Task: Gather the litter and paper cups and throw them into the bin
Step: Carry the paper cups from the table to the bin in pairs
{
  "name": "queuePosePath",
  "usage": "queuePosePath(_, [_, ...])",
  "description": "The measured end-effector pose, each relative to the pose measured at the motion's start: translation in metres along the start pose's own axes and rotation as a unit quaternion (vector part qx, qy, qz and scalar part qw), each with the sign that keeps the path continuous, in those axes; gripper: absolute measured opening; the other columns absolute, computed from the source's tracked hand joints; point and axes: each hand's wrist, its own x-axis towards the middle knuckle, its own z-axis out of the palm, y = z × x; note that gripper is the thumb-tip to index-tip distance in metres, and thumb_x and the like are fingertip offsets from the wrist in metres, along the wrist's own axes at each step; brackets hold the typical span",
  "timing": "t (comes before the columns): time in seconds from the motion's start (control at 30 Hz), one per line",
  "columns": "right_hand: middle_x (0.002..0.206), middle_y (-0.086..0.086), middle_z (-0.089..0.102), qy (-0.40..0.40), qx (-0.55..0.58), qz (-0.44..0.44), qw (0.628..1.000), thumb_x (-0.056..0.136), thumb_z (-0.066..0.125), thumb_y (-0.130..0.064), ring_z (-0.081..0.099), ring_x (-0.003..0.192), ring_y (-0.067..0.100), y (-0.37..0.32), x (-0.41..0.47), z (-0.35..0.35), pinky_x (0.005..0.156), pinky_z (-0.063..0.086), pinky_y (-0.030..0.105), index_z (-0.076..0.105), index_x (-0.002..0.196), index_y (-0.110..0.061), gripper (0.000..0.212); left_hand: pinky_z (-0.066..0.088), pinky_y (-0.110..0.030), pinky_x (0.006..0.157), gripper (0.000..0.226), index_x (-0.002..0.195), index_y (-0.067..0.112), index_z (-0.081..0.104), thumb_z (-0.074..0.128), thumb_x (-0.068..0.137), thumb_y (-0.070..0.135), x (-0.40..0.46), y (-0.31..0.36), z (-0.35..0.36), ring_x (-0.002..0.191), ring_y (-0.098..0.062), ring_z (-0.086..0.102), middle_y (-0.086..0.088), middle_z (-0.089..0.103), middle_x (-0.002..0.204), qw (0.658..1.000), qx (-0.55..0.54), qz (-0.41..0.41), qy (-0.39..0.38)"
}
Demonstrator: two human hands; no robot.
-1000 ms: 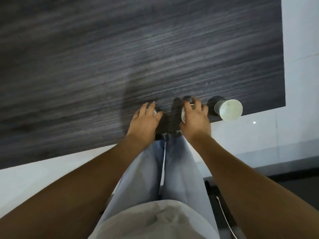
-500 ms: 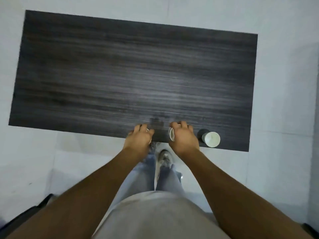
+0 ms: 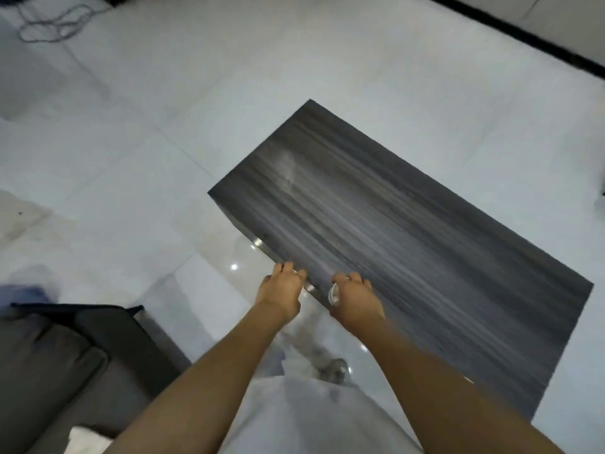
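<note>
Two hands, left hand (image 3: 282,290) and right hand (image 3: 355,298), each clench a paper cup (image 3: 334,292) near the dark table (image 3: 409,231), seemingly carrying both binward.

Table (image 3: 409,231) — dark grey, streaked woodgrain; floor (image 3: 131,158) — pale glossy tiles; sofa (image 3: 49,371) grey.

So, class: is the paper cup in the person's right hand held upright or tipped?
Tipped. The paper cup lies sideways in the right hand, its white rim facing the left hand. Whether it is empty cannot be told.
</note>
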Motion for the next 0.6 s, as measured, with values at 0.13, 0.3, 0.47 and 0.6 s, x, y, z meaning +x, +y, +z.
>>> queuePosePath(0.13, [0.136, 0.004, 0.040, -0.016, -0.025, -0.052, 0.998, 0.083, 0.068, -0.019, 0.037, 0.126, 0.027, -0.083, 0.033, 0.005, 0.090, 0.045, 0.037, 0.044, 0.130, -0.022, 0.053, 0.044, -0.034, 0.101, 0.055, 0.134, 0.018, 0.044, 0.064, 0.084, 0.010, -0.011, -0.083, -0.022, 0.128, -0.025, 0.036, -0.007, 0.041, 0.139, 0.999, -0.028, -0.039, 0.012])
queuePosePath(0.3, [0.134, 0.003, 0.041, -0.031, -0.052, -0.102, 0.993, 0.081, 0.070, -0.022, 0.043, 0.121, 0.026, -0.207, 0.082, 0.018, 0.091, 0.045, 0.035, 0.043, 0.131, -0.025, 0.057, 0.045, -0.032, 0.096, 0.053, 0.135, 0.020, 0.043, 0.062, 0.086, 0.014, -0.009, -0.198, -0.061, 0.127, -0.023, 0.037, -0.006, 0.042, 0.135, 0.994, -0.090, -0.052, 0.025])
queuePosePath(0.47, [0.130, 0.004, 0.044, -0.016, -0.069, -0.143, 0.987, 0.079, 0.071, -0.023, 0.046, 0.116, 0.026, -0.312, 0.130, 0.018, 0.088, 0.045, 0.034, 0.045, 0.129, -0.024, 0.056, 0.046, -0.032, 0.086, 0.051, 0.134, 0.020, 0.043, 0.061, 0.086, 0.016, 0.001, -0.308, -0.097, 0.124, -0.023, 0.039, -0.004, 0.042, 0.133, 0.992, -0.091, -0.077, 0.039])
queuePosePath(0.6, [0.131, 0.005, 0.042, -0.016, -0.078, -0.161, 0.984, 0.081, 0.068, -0.021, 0.044, 0.118, 0.026, -0.370, 0.169, 0.006, 0.087, 0.045, 0.035, 0.045, 0.130, -0.022, 0.054, 0.046, -0.034, 0.081, 0.052, 0.132, 0.021, 0.043, 0.060, 0.084, 0.016, 0.026, -0.375, -0.126, 0.122, -0.023, 0.037, -0.003, 0.042, 0.128, 0.991, -0.096, -0.091, 0.023])
